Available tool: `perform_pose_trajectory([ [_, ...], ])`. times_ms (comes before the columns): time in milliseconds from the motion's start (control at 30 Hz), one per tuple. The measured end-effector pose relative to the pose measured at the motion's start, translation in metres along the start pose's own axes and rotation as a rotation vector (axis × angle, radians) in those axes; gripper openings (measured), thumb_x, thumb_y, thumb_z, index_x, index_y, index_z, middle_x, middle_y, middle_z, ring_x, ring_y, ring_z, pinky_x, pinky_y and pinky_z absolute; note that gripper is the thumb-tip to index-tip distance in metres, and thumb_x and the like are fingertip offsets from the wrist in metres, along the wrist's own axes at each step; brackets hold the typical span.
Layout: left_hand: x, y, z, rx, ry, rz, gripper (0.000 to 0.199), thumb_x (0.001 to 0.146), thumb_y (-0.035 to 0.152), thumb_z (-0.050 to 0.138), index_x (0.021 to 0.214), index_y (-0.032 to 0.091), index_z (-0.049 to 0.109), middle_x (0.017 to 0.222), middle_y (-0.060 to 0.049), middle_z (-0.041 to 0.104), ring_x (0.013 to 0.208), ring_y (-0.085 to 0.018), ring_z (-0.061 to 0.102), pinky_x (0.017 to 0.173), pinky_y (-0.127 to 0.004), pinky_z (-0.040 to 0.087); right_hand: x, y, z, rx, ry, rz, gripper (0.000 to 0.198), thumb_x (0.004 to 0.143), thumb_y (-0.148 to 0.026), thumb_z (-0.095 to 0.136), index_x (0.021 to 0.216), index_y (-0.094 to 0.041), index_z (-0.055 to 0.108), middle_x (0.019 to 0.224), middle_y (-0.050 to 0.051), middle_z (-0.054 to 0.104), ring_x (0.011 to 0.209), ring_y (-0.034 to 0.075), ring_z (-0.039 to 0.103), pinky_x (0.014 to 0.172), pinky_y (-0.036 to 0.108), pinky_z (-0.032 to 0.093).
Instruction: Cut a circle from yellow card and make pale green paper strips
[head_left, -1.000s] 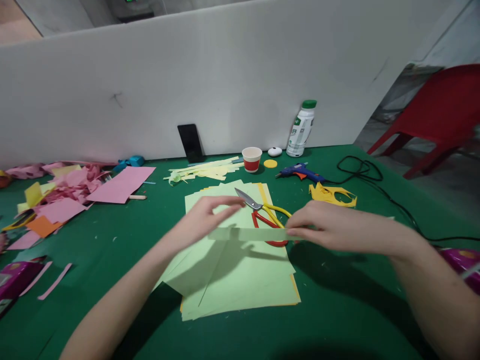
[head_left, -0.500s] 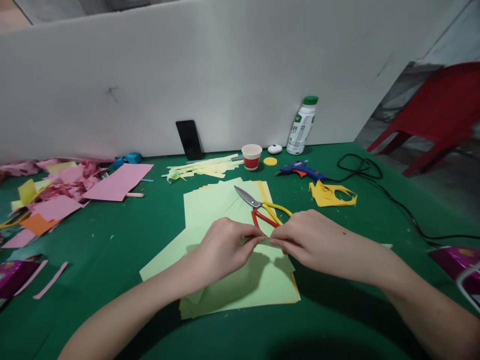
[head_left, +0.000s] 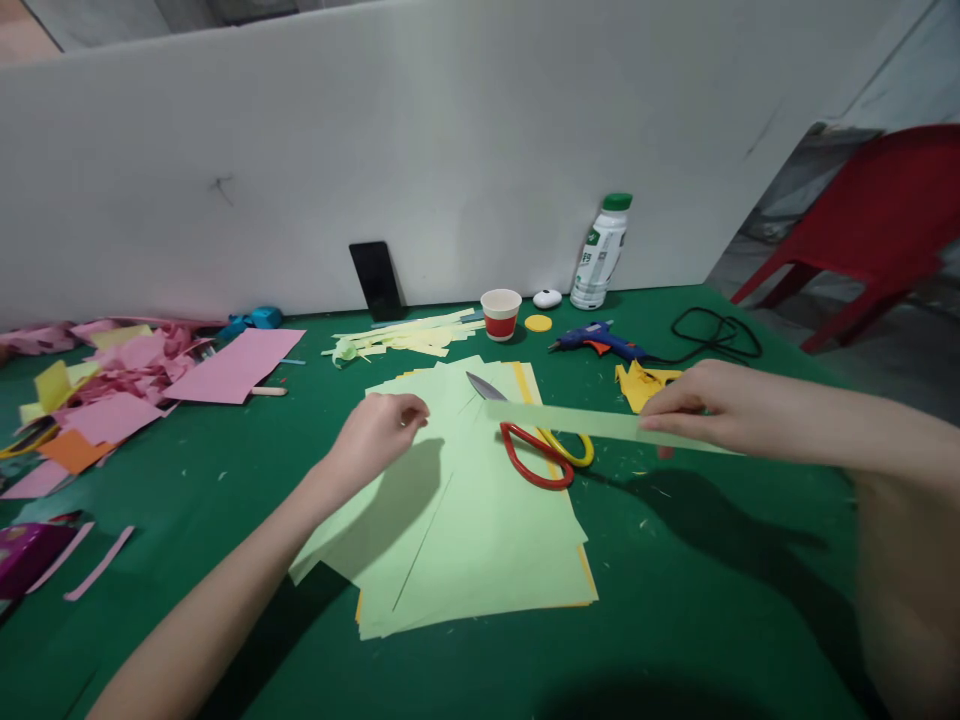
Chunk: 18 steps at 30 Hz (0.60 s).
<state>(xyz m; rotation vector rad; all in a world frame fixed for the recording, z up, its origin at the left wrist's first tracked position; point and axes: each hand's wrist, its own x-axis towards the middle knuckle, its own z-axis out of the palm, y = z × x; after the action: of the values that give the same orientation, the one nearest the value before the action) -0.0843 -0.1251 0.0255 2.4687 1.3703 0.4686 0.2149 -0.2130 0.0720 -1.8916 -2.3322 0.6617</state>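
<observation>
My right hand (head_left: 701, 408) pinches a pale green paper strip (head_left: 559, 420) by its right part. The strip stretches leftward in the air, crossing in front of the scissors. My left hand (head_left: 381, 435) hovers over the left side of the green paper stack (head_left: 495, 560), thumb and fingers curled together with nothing showing between them. On the stack lie the scissors (head_left: 538, 470), with one red and one yellow handle; the strip hides their middle. A dark line runs slantwise on the top sheet.
Behind the stack are cut strips (head_left: 412, 335), a paper cup (head_left: 500, 315), a yellow disc (head_left: 538, 323) and a leaning phone (head_left: 376, 280). A glue gun (head_left: 600, 340), its cord and a bottle (head_left: 600, 255) sit back right. Pink scraps (head_left: 135, 365) are heaped at left.
Both hands were together at the front of the scissors. They have parted: the left moved left, off the strip, and the right moved right and up with the strip.
</observation>
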Motion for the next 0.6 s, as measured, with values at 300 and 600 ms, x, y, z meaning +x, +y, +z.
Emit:
perform_pose_trajectory([
  [300, -0.011, 0.057, 0.024, -0.155, 0.147, 0.563, 0.022, 0.086, 0.023, 0.047, 0.103, 0.013, 0.056, 0.096, -0.009, 0.066, 0.088, -0.017, 0.061, 0.075, -0.03, 0.049, 0.009, -0.057, 0.023, -0.044, -0.027, -0.108, 0.036, 0.087, -0.035, 0.033, 0.058, -0.019, 0.046, 0.051, -0.004, 0.039, 0.047, 0.009, 0.034, 0.045, 0.024, 0.021],
  [600, -0.02, 0.065, 0.031, -0.264, 0.124, 0.545, 0.014, 0.082, 0.012, 0.049, 0.086, 0.014, 0.062, 0.079, -0.004, 0.07, 0.065, -0.012, 0.063, 0.058, -0.021, 0.048, 0.01, -0.077, 0.035, -0.139, 0.082, -0.072, 0.03, 0.085, -0.023, 0.037, 0.061, -0.019, 0.056, 0.056, -0.001, 0.054, 0.051, 0.011, 0.042, 0.049, 0.026, 0.02],
])
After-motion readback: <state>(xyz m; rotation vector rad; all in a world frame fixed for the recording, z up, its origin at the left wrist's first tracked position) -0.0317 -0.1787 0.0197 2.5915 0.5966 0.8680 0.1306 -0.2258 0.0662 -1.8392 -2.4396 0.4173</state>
